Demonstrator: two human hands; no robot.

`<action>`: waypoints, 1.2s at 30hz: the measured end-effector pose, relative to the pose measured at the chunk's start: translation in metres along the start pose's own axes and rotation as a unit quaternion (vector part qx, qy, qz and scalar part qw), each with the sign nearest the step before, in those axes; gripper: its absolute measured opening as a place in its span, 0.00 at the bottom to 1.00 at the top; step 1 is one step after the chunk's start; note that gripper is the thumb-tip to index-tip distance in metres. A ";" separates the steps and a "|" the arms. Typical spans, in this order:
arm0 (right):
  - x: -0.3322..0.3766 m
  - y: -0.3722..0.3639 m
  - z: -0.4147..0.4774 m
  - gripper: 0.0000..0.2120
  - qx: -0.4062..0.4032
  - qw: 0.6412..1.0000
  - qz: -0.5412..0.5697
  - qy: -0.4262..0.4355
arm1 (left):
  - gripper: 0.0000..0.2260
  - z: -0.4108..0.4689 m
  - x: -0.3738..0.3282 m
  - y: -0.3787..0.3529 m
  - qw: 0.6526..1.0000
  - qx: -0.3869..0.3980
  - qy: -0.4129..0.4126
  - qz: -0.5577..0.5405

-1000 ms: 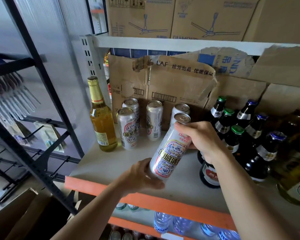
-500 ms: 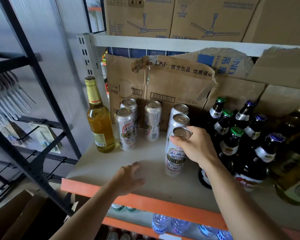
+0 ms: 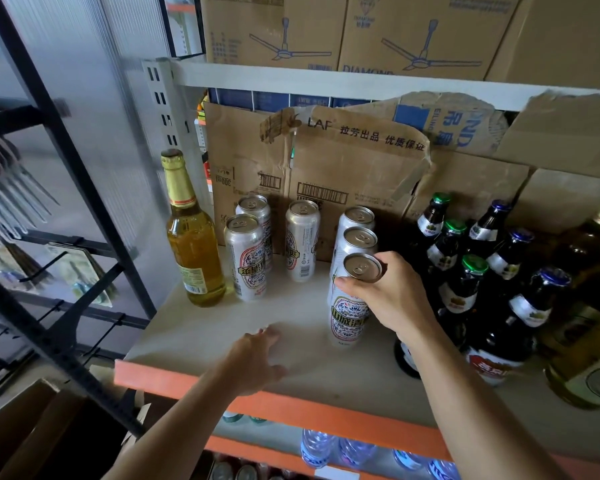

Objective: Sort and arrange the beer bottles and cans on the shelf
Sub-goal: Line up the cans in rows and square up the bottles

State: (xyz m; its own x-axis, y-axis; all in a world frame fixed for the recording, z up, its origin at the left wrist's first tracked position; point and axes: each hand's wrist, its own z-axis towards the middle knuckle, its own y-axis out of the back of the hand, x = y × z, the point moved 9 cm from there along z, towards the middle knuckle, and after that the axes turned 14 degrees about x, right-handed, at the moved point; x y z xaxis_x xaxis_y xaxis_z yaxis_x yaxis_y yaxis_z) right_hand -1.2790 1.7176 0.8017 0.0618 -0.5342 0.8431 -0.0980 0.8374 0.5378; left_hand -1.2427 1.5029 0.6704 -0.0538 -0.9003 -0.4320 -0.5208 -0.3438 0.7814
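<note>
- The right hand [image 3: 392, 299] grips the rim of a patterned silver beer can [image 3: 347, 313], with the thumb on the near side and the fingers curled round the far side.
- The left hand [image 3: 253, 355] holds nothing. Its fingers are loosely spread, low over the pale shelf board [image 3: 205, 327], well apart from the can.
- A second ago both hands held this can tilted in the air. It now stands upright on the board, and the left hand has let go.
- The can stands at the front of a single file, with two matching cans [image 3: 359, 240] directly behind it, running back to a torn cardboard sheet [image 3: 343, 161].
- To the left stand three more cans [image 3: 245, 261], then a tall golden bottle [image 3: 193, 251] at the shelf's left end.
- To the right, close beside the file, dark bottles [image 3: 465, 282] with green and blue caps are grouped together.
- This placement looks nearly done, since only the right hand's release remains. The board between the two can groups is bare, leaving room for more.
</note>
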 end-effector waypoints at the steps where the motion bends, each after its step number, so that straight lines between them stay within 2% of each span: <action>1: 0.000 0.000 -0.002 0.19 -0.006 1.000 0.010 0.001 | 0.30 0.000 -0.001 0.000 1.000 -0.001 0.000 0.004; 10: 0.006 0.002 -0.013 0.16 -0.055 0.998 0.036 0.021 | 0.29 0.001 -0.004 0.001 1.000 -0.011 -0.005 0.028; 16: 0.002 0.001 -0.008 0.18 -0.024 0.999 0.017 0.023 | 0.30 0.001 -0.002 -0.001 1.000 -0.019 0.002 0.013; 18: 0.003 0.000 -0.007 0.22 -0.036 0.999 -0.004 0.034 | 0.31 0.001 -0.001 -0.002 1.000 -0.023 0.006 0.000; 21: 0.021 0.008 -0.018 0.32 -0.128 0.986 -0.044 0.095 | 0.30 -0.004 0.000 0.001 0.999 -0.025 0.001 -0.037; 23: 0.040 0.013 -0.030 0.28 -0.183 0.969 -0.032 0.165 | 0.31 -0.009 0.002 0.006 0.996 -0.026 0.000 -0.091; 25: 0.052 0.012 -0.035 0.23 -0.193 0.956 0.005 0.219 | 0.34 -0.014 0.015 0.012 0.983 -0.057 0.005 -0.173; 26: 0.056 0.008 -0.035 0.20 -0.182 0.955 0.027 0.234 | 0.31 -0.017 0.024 0.015 0.975 -0.080 0.010 -0.207; 28: 0.062 -0.003 -0.031 0.15 -0.151 0.958 0.060 0.238 | 0.20 -0.021 0.040 0.022 0.967 -0.106 0.022 -0.231; 30: 0.066 -0.019 -0.027 0.10 -0.122 0.965 0.070 0.223 | 0.12 -0.024 0.045 0.035 0.971 -0.115 0.015 -0.211; 33: 0.064 -0.052 -0.013 0.01 -0.071 0.979 0.050 0.183 | 0.07 -0.025 0.057 0.054 0.977 -0.124 0.008 -0.172; 36: 0.058 -0.082 0.008 0.04 -0.046 0.990 0.041 0.125 | 0.03 -0.024 0.070 0.063 0.985 -0.100 -0.002 -0.137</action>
State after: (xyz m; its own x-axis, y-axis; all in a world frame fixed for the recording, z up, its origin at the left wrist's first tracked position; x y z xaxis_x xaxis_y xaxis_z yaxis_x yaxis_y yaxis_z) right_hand -1.2754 1.6176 0.8065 0.3021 -0.4278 0.8519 -0.0237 0.8900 0.4553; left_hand -1.2586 1.4117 0.7003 0.0617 -0.7648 -0.6413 -0.3372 -0.6207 0.7078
